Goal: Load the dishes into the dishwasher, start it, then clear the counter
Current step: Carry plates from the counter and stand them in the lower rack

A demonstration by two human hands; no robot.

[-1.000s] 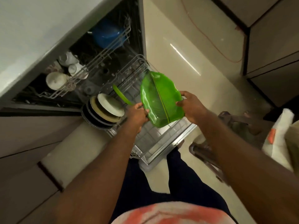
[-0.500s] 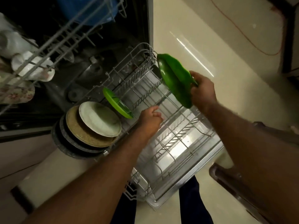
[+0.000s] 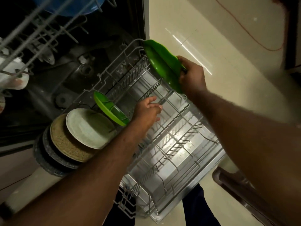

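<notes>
My right hand (image 3: 191,75) grips a green leaf-shaped plate (image 3: 161,64) by its near edge, holding it on edge over the far right corner of the pulled-out lower rack (image 3: 192,154). My left hand (image 3: 149,110) reaches into the rack's middle, fingers loosely bent and touching the wire tines, holding nothing. A second green plate (image 3: 110,110) stands on edge in the rack just left of that hand. Beside it lean a white plate (image 3: 88,128), a tan plate (image 3: 65,144) and a dark speckled plate (image 3: 47,160).
The upper rack (image 3: 40,35) juts out at top left with a blue bowl (image 3: 70,7) and white cups (image 3: 14,75). The open dishwasher door (image 3: 162,214) lies under the rack. A dark stool (image 3: 236,190) stands on the cream floor at lower right.
My right hand carried the green plate from chest height down to the rack's far right corner. My left hand let go of it and reached into the rack's tines. The camera leaned closer.
</notes>
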